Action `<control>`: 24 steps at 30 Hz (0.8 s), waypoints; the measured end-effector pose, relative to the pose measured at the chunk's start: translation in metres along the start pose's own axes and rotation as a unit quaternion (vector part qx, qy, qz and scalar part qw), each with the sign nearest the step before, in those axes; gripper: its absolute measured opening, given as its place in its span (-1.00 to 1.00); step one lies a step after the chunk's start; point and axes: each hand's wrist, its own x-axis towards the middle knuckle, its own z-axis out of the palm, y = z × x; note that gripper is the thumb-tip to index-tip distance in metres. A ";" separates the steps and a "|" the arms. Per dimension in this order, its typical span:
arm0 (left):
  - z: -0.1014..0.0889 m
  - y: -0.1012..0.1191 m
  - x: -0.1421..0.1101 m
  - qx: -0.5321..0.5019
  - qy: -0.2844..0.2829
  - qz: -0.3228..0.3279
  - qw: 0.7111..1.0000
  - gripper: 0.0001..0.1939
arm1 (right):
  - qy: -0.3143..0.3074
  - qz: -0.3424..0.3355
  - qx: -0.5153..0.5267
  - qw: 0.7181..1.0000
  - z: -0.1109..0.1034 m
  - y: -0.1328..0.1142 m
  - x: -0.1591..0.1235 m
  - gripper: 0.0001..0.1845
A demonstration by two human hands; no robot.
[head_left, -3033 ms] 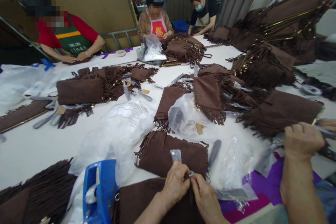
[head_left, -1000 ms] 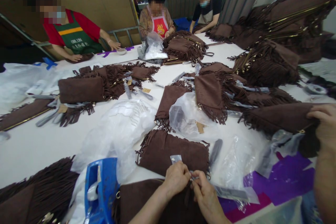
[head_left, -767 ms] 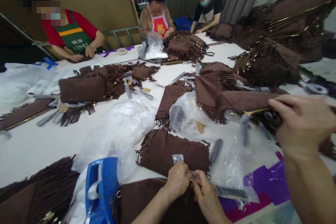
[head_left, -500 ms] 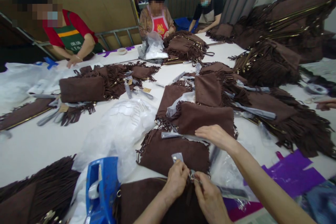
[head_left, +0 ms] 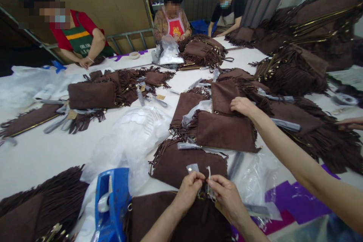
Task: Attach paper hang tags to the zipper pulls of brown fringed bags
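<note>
My left hand (head_left: 190, 189) and my right hand (head_left: 225, 196) meet at the bottom centre over a brown suede fringed bag (head_left: 176, 221) that lies in front of me. Both hands pinch a small clear plastic piece (head_left: 209, 183) at the bag's top edge, by its metal hardware. Just beyond my fingers lies another brown fringed bag (head_left: 181, 162) with a small clear packet (head_left: 192, 168) on it. A co-worker's arm (head_left: 286, 151) reaches in from the right, its hand (head_left: 241, 106) on a third brown bag (head_left: 225, 130).
A blue tape dispenser (head_left: 112, 204) stands at my left. Clear plastic bags (head_left: 133, 136) and many more fringed bags (head_left: 292, 72) cover the white table (head_left: 42, 155). Purple sheets (head_left: 292, 196) lie at right. Three people work on the far side.
The co-worker at my right carried a brown bag leftwards and laid it on the pile ahead of me, hand now at its far edge. My hands stayed pinched, now pulling a clear piece up.
</note>
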 end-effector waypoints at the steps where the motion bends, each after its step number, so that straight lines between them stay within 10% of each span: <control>1: 0.000 0.002 0.000 0.027 -0.014 0.009 1.000 -0.85 | 0.001 0.007 0.009 1.000 -0.001 -0.001 0.001 -0.69; 24: 0.005 0.003 0.002 0.118 -0.013 0.042 0.992 -0.82 | 0.019 0.017 0.024 0.999 0.001 0.004 0.009 -0.70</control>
